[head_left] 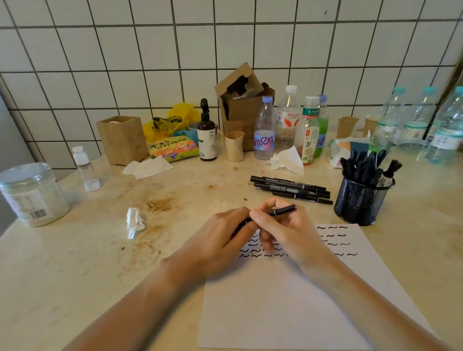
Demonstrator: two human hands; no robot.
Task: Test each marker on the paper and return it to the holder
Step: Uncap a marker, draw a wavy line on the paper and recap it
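Observation:
A white sheet of paper [294,302] lies on the table, its top part covered with rows of short black squiggles. Above it both hands grip one black marker [283,210] held level. My left hand [224,239] closes on its left end, my right hand [286,231] pinches its middle, and the right end sticks out. Whether the cap is on is hidden by the fingers. A black mesh holder [361,202] with several black markers stands right of the paper's top corner. Three more black markers [294,188] lie loose on the table behind my hands.
Crumpled tissue [135,221] lies to the left, another tissue [289,159] further back. A plastic jar [31,193], wooden box [123,139], brown spray bottle [206,130], cardboard box [243,106] and several drink bottles [287,124] line the tiled wall. Water bottles [446,127] stand at right.

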